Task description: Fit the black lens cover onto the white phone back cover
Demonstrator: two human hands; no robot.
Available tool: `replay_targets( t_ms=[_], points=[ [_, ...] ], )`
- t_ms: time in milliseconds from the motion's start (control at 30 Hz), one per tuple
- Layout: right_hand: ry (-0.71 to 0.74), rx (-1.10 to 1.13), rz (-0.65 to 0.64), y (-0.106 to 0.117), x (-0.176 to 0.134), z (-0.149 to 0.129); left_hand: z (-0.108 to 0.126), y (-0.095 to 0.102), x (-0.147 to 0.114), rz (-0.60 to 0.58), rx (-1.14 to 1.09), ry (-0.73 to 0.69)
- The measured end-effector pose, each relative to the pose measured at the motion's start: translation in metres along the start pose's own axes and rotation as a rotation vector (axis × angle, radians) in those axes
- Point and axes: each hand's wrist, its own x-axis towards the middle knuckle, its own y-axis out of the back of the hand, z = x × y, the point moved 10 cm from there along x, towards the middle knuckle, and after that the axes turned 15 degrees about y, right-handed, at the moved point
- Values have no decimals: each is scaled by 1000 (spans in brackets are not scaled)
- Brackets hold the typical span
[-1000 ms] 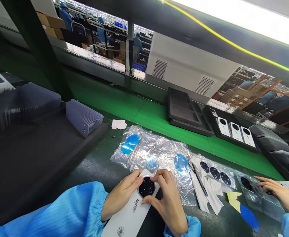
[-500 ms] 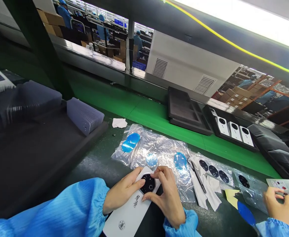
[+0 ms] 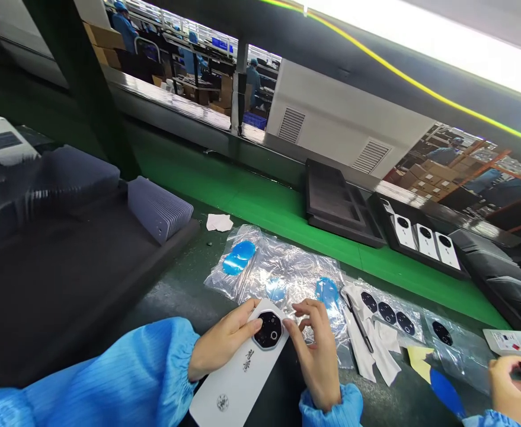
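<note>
A white phone back cover (image 3: 233,388) with dark lettering and a round emblem lies slanted in front of me. Near its top sits a round black camera lens plate (image 3: 268,330). My left hand (image 3: 224,341) grips the cover along its left edge, thumb resting by the lens plate. Just off the cover's right edge is my right hand (image 3: 316,350), fingers curved and apart with nothing visible between them; its thumb tip is close to the edge. Beyond the hands lies clear plastic film (image 3: 287,261) with blue round stickers (image 3: 239,258) on it.
Black tweezers (image 3: 360,323) lie on white cloths (image 3: 380,350), beside a bag of black lens plates (image 3: 387,312). A co-worker's hand (image 3: 515,385) works at the right. A black tray (image 3: 442,264) with white covers stands on the green strip. Dark panels (image 3: 160,207) stand in a tray at left.
My right hand has come away from the lens plate to the right, and its fingers have spread. The left hand keeps its grip. The co-worker's hand now holds a dark, shiny piece.
</note>
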Motion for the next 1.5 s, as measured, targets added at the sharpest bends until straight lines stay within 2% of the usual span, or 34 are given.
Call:
replay_targets(
  t_ms=[67,133,200,267,367,600,767,967,1133,1300,1500],
  points=[
    [-200,139,-32,-9,-9,20,2,3,1,17,-24,-22],
    [-380,348,-124,-28,-19,32,2,5,2,19,-48,-29],
    [-494,559,-214,-48,-27,32,1,4,4,0,-65,-15],
    [-541,704,-271,-59,-30,27,0,3,5,-14,-70,1],
    [-566,797,-284,-64,-31,24,-1,4,5,-1,-72,17],
    [-567,854,-251,-66,-30,21,-5,10,3,69,-36,44],
    [-632,866,-183,-70,-35,22,-9,13,5,113,18,10],
    [-645,899,-155,-73,-39,21,-1,12,1,146,133,-39],
    [-627,919,-132,-73,-36,16,-2,9,0,123,147,47],
    [-618,901,-143,-75,-34,12,-1,10,0,119,124,20],
    [-625,862,-131,-76,-37,18,-7,2,-1,2,-27,133]
  ],
)
